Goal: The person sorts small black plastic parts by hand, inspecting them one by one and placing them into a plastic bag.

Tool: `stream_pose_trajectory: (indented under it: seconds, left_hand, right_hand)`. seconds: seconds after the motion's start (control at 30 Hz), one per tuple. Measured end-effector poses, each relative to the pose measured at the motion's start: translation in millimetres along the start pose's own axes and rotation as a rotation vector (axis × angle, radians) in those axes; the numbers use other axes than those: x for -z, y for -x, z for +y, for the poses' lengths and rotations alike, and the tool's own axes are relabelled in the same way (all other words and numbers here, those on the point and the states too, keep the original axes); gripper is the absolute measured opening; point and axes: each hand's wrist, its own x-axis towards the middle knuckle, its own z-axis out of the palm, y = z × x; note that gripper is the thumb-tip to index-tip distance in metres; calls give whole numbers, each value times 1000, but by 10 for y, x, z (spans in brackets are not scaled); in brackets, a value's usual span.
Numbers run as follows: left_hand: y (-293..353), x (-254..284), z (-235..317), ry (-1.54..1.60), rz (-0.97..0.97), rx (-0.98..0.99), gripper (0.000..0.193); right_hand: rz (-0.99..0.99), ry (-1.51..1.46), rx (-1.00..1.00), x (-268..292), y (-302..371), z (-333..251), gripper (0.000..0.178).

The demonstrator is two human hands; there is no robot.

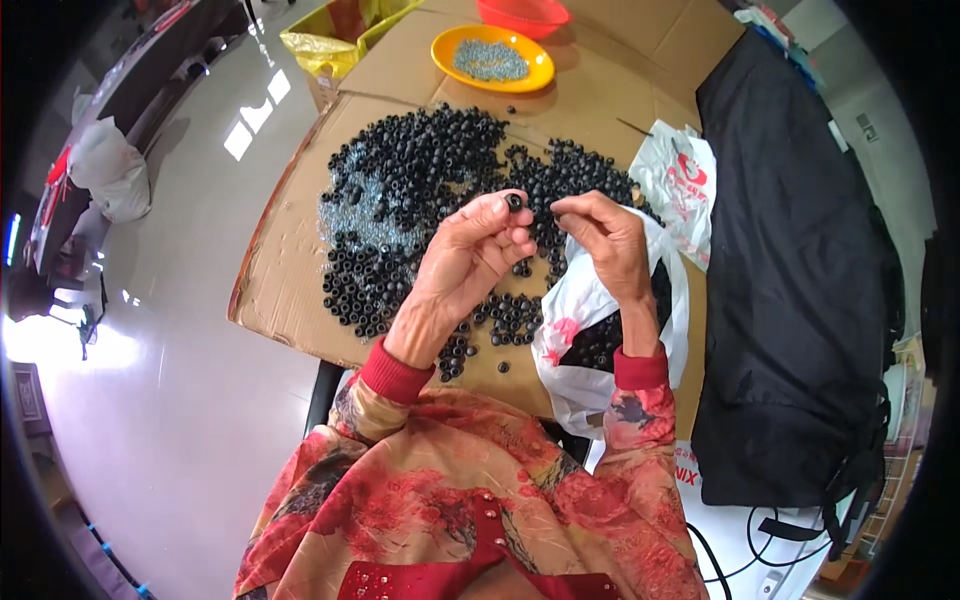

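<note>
A small black ring-shaped piece (514,203) is pinched between the thumb and fingers of my left hand (465,250), its round hole showing. Close by on the right, the thumb and fingertips of my right hand (612,245) are pressed together; whatever they hold is too small to make out. Beneath both hands, a heap of similar black pieces (415,150) spreads over a cardboard sheet (285,280). Small clear bluish beads (360,215) lie among them at the left. Under my right wrist, a white plastic bag (567,290) gapes around more black pieces (597,345).
At the back stands a yellow-orange plate (542,76) bearing clear bluish beads (490,60), with a red bowl (525,14) behind it. A yellow bag (325,50) is at the far left. Another white bag (672,170) and a large black cloth cover (790,270) flank the right side.
</note>
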Motion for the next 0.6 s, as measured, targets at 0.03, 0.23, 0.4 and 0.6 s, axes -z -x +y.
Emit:
stream_pose_trajectory:
  seconds: [0.03,0.23,0.4,0.6]
  left_hand:
    - [-24,-71,29,12,-15,-2,21]
    - [49,-560,101,17,14,-42,21]
    - [111,-664,124,12,2,-66,21]
    - [180,-724,193,-28,50,-75,20]
  right_hand:
    - [10,-74,51,27,-79,-183,13]
    - [-43,-64,120,107,-292,-1011,8]
    - [-140,-118,151,95,-381,-1089,8]
    - [-246,-104,131,86,-437,-1259,7]
